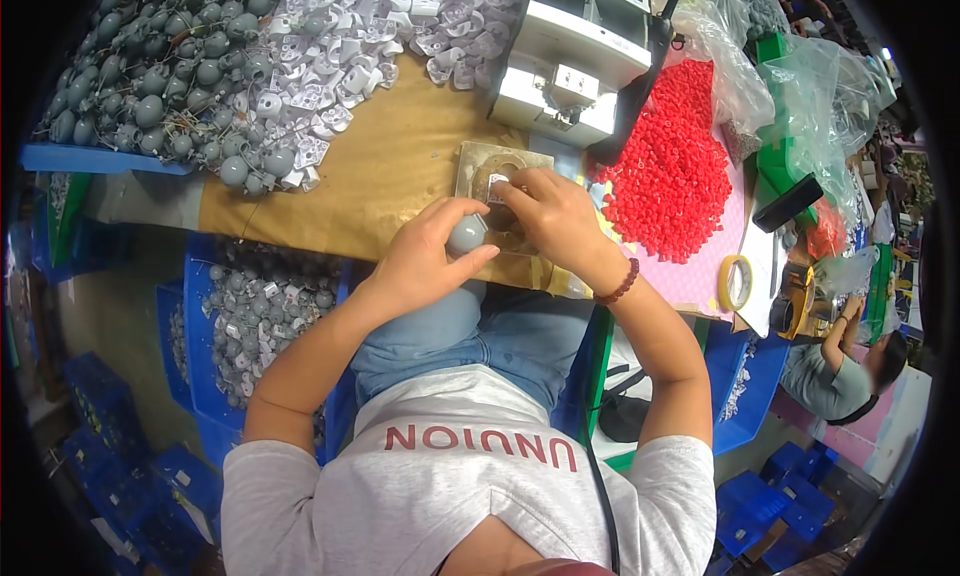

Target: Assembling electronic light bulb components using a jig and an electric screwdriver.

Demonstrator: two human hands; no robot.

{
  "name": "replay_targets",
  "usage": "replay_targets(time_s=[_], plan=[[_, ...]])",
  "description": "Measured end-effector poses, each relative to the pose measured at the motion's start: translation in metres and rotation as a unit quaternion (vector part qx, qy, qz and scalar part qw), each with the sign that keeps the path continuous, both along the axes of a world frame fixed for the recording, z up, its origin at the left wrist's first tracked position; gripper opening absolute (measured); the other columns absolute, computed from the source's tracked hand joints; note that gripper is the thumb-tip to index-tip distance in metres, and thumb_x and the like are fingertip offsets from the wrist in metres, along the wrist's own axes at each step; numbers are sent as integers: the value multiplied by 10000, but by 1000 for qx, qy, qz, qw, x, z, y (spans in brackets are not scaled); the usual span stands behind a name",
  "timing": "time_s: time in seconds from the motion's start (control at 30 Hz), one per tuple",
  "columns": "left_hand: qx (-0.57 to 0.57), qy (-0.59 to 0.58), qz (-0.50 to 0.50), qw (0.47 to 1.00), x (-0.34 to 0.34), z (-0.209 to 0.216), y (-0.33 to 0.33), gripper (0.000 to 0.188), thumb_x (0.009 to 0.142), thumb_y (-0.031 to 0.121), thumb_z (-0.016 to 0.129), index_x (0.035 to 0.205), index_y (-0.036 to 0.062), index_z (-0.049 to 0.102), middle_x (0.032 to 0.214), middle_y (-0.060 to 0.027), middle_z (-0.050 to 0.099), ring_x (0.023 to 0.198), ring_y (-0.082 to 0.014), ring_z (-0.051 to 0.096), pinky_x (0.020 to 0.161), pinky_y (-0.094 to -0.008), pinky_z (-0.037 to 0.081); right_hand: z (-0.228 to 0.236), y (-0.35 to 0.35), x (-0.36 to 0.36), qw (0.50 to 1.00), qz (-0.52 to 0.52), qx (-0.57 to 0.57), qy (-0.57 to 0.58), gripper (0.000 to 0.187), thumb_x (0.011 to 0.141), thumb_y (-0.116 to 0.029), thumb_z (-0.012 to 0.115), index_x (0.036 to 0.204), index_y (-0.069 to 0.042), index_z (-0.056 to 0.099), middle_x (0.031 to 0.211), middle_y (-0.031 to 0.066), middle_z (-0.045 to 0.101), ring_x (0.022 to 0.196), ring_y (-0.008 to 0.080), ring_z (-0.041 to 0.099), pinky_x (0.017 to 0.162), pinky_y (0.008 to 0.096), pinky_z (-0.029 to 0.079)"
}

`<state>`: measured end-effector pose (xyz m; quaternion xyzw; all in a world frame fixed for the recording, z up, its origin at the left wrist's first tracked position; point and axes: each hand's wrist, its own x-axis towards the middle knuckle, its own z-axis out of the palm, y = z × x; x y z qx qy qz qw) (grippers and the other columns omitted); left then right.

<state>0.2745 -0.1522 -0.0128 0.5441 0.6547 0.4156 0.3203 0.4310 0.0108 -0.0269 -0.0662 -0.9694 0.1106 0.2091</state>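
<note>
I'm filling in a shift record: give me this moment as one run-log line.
left hand: holds grey round part | right hand: at small white piece, over square block | right side: red pieces, heaped

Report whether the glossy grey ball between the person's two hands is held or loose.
Held: the left hand has the glossy grey ball between thumb and fingers.

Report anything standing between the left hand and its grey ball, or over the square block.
Nothing visible separates the left hand from the grey ball it holds. The right hand covers part of the square block.
</note>
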Motion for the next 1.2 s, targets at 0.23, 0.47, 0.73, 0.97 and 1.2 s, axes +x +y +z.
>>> replay_targets(time_s=[0.23, 0.47, 0.73, 0.97, 1.2], plan=[[-52, 13, -29, 998, -1, -3, -6, 435, 869, 148, 742, 1256, 38, 576, 1145, -124, 602, 886, -222, 646, 658, -296, 567, 10, 3, 5, 996, 50, 49, -50, 312, 775, -130, 621, 1067, -24, 653, 928, 63, 553, 876, 212, 598, 704, 333, 541], [24, 295, 21, 955, -16, -1, 2, 495, 819, 152, 745, 1287, 98, 592, 1264, -154, 557, 1181, -380, 528, 993, -444, 458, 9, 1, 6, 995, 42, 40, -75, 359, 767, -115, 622, 1108, -4, 652, 948, 66, 552, 891, 214, 589, 734, 333, 542], [66, 391, -4, 918, 17, -26, 25, 516, 827, 241, 740, 1314, 134, 604, 1377, -122, 524, 1341, -360, 413, 1060, -589, 337, 9, 17, 38, 967, -64, -244, 32, 359, 771, 62, 655, 1122, -8, 685, 1081, 135, 662, 1039, 333, 617, 878, 407, 519], [95, 387, -4, 917, 11, -33, 26, 439, 844, 213, 726, 1265, 126, 633, 1306, -103, 590, 1300, -290, 497, 1066, -571, 339, -3, 22, 57, 993, -67, -80, -53, 508, 760, 1, 700, 1253, -18, 579, 1134, 183, 650, 1125, 373, 588, 969, 454, 484], [110, 376, -7, 920, 6, -32, 26, 393, 852, 174, 711, 1237, 119, 653, 1282, -96, 610, 1263, -251, 539, 1077, -538, 334, -14, 13, 38, 919, -178, -330, 120, 369, 816, 92, 649, 1166, -9, 592, 1106, 138, 615, 1101, 282, 617, 940, 363, 536]])
